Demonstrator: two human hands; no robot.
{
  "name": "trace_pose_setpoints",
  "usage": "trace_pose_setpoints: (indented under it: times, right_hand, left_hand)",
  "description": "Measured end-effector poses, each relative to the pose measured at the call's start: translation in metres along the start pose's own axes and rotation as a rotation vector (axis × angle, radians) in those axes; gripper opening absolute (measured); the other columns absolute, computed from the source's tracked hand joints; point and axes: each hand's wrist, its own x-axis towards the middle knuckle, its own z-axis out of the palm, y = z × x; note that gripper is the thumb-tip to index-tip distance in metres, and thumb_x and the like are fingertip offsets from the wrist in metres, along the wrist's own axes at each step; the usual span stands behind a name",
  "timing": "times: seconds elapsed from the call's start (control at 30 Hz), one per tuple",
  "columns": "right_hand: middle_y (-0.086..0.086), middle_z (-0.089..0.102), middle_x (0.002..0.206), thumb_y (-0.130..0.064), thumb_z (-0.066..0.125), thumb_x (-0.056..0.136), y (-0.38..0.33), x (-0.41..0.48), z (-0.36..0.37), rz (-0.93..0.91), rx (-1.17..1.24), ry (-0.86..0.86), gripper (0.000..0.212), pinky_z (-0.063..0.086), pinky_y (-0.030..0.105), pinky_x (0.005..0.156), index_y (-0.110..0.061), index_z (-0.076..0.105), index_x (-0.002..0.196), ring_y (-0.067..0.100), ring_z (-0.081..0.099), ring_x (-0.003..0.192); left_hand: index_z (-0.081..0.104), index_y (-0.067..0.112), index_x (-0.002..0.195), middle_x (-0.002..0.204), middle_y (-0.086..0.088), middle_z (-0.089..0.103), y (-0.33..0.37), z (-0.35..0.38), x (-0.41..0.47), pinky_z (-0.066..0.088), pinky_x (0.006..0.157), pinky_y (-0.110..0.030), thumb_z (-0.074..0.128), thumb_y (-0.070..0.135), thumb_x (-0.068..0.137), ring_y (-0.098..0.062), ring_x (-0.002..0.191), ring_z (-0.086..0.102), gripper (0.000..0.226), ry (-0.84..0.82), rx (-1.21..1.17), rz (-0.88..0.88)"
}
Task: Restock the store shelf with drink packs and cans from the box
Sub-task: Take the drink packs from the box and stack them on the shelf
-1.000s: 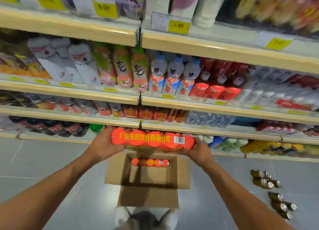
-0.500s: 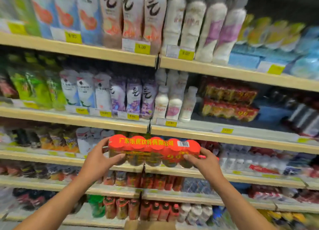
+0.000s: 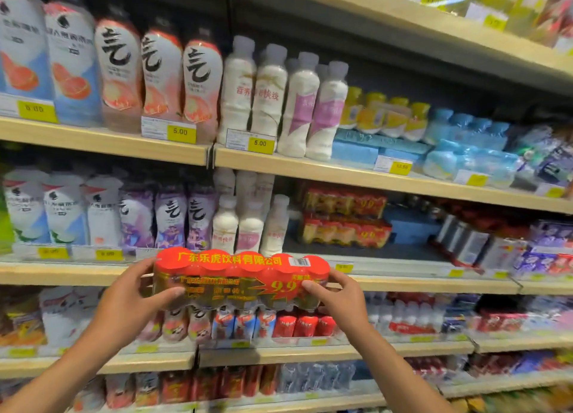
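1. Drink pack (image 3: 242, 278) hung level in the air, below and left of the stacked matching packs (image 3: 344, 219), before their shelf (image 3: 418, 284).
2. Left hand (image 3: 130, 301) and right hand (image 3: 338, 298) each gripped one end.
3. Seemingly it was not yet shelved; the box was out of view, so remaining stock could not be told.

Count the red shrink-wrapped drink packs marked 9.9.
3. The held pack sits between left hand and right hand; the upper pack lies on the lower pack on the shelf beyond. Others may hide behind.
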Motion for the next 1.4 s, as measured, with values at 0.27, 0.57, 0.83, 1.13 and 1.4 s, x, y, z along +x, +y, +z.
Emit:
trace_pose_setpoints:
  times: [0.27, 0.57, 0.83, 1.13, 1.4]
  right_hand:
    - [-0.010, 0.078, 0.096, -0.033, 0.089, 0.071, 0.023, 0.057, -0.101, -0.060, -0.021, -0.030, 0.038, 0.060, 0.033, 0.081, -0.031, 0.075, 0.106, 0.011, 0.073, 0.092]
    - [-0.010, 0.078, 0.095, -0.037, 0.087, 0.071, 0.054, 0.150, -0.216, -0.099, -0.071, -0.013, 0.037, 0.055, 0.029, 0.080, -0.029, 0.076, 0.106, 0.007, 0.072, 0.091]
    - [-0.010, 0.078, 0.099, -0.023, 0.087, 0.074, 0.095, 0.197, -0.252, -0.110, -0.062, -0.011, 0.042, 0.058, 0.022, 0.077, -0.026, 0.071, 0.114, 0.009, 0.072, 0.095]
    - [-0.020, 0.076, 0.094, -0.045, 0.086, 0.070, 0.125, 0.218, -0.254, -0.133, -0.257, -0.051, 0.037, 0.059, 0.034, 0.085, -0.035, 0.073, 0.103, -0.002, 0.070, 0.089]
    - [-0.020, 0.074, 0.084, -0.058, 0.080, 0.071, 0.125, 0.228, -0.256, -0.104, -0.470, -0.109, 0.039, 0.052, 0.017, 0.068, -0.032, 0.073, 0.099, -0.008, 0.067, 0.076]
  left_hand:
    - [0.052, 0.053, 0.114, 0.121, 0.016, 0.062, 0.057, 0.106, 0.024, 0.047, 0.093, -0.037, 0.085, 0.041, 0.068, -0.010, 0.114, 0.057, 0.058, 0.001, 0.015, 0.059]
    - [0.052, 0.037, 0.132, 0.126, 0.015, 0.057, 0.115, 0.241, 0.069, 0.045, 0.098, -0.035, 0.084, 0.043, 0.071, -0.010, 0.116, 0.053, 0.069, 0.013, 0.046, 0.096]
    - [0.049, 0.032, 0.135, 0.131, 0.010, 0.059, 0.130, 0.304, 0.095, 0.047, 0.093, -0.036, 0.083, 0.040, 0.074, -0.018, 0.120, 0.055, 0.071, -0.017, 0.122, 0.024]
    - [0.054, 0.034, 0.095, 0.090, 0.022, 0.065, 0.123, 0.320, 0.102, 0.054, 0.079, -0.035, 0.083, 0.042, 0.073, 0.000, 0.084, 0.059, 0.037, -0.049, 0.334, -0.018]
    - [0.057, 0.035, 0.091, 0.087, 0.017, 0.068, 0.127, 0.322, 0.110, 0.056, 0.076, -0.035, 0.080, 0.051, 0.073, -0.003, 0.083, 0.063, 0.033, -0.108, 0.489, -0.059]
